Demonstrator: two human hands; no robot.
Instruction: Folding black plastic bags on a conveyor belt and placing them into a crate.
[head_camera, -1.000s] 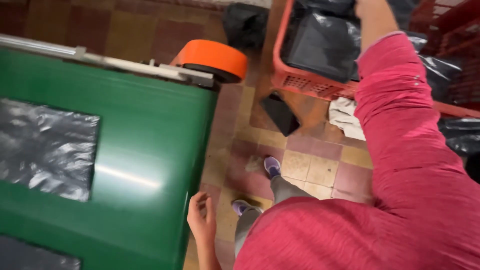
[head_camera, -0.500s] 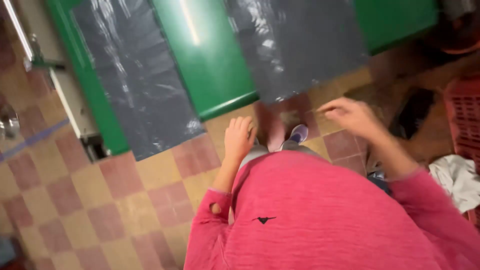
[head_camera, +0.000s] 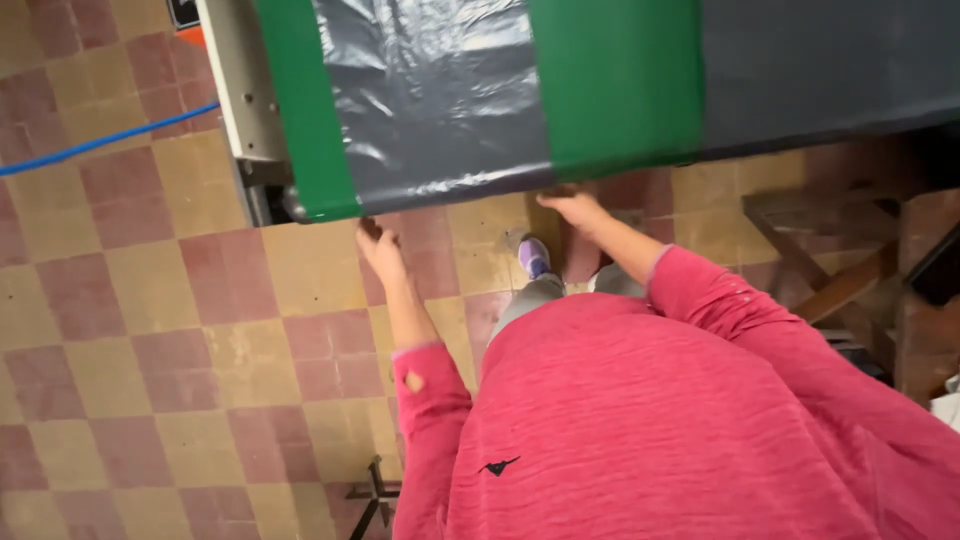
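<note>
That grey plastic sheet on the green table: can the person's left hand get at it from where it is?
Probably yes. The left hand is already at the near edge of the green table, just below the grey plastic sheet, which hangs to that edge. Nothing lies between them.

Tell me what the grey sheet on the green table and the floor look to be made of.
Grey sheet: likely thin plastic film, glossy, since it wrinkles and catches light. Green table: smooth painted surface, possibly metal; unclear. Floor: worn matte tiles, red and yellow checks with visible joints. Both hands reach the sheet's lower edge.
</note>
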